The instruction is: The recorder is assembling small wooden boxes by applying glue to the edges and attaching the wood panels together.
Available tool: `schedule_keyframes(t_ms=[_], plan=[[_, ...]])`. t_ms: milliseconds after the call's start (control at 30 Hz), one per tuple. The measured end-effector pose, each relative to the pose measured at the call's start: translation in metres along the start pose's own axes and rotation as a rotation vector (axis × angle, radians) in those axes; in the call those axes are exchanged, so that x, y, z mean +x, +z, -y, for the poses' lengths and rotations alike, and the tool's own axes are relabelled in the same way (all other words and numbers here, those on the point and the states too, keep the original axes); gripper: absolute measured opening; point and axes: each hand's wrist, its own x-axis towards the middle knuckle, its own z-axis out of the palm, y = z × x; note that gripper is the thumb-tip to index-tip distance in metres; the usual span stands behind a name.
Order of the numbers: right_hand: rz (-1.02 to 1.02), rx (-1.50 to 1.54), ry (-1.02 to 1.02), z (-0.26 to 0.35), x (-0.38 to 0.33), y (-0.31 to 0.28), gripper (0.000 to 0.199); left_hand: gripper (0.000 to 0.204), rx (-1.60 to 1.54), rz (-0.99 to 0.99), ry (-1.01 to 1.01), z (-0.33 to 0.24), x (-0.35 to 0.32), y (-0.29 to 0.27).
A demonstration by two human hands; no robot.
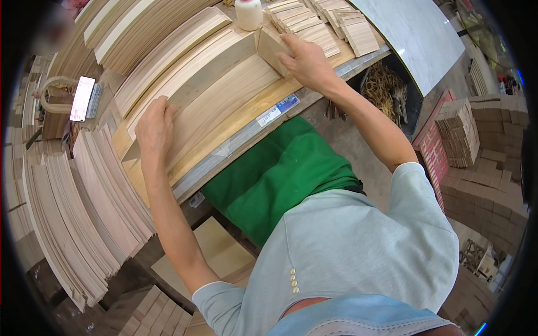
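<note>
On the workbench, a thin wooden frame stands on edge, made of a long greyish panel with short panels at its ends. My left hand is closed over its left corner. The fingertips there are partly hidden behind the wood. At the other end, my right hand pinches the short right panel, thumb on the inner side. Pale wood grain shows inside the frame, beside the long panel. A white bottle sits just behind the frame's far right corner.
Stacked long boards lie behind the frame, and more curve along the left. Short wooden pieces are piled at the bench's back right. A lit phone stands at left. The metal-edged bench front borders my green apron.
</note>
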Motion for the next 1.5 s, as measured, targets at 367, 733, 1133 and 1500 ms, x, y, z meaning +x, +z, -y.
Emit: schedule_keyframes(t_ms=[367,733,1133,1500], plan=[[0.055,-0.011,-0.090,0.010,0.003,0.007,0.034,0.018,-0.019,-0.031,0.003,-0.001,0.000,-0.001],[-0.123,0.077,-0.046,-0.038,0.021,-0.032,0.059,0.035,0.019,-0.034,0.056,-0.002,-0.006,-0.009],[-0.255,-0.339,0.109,-0.092,0.003,-0.024,0.074,0.053,-0.114,-0.405,0.142,-0.054,-0.033,-0.005],[-0.250,1.311,0.347,-0.035,-0.033,-0.075,0.033,0.048,-1.255,-0.129,-0.066,-0.169,-0.070,0.049]])
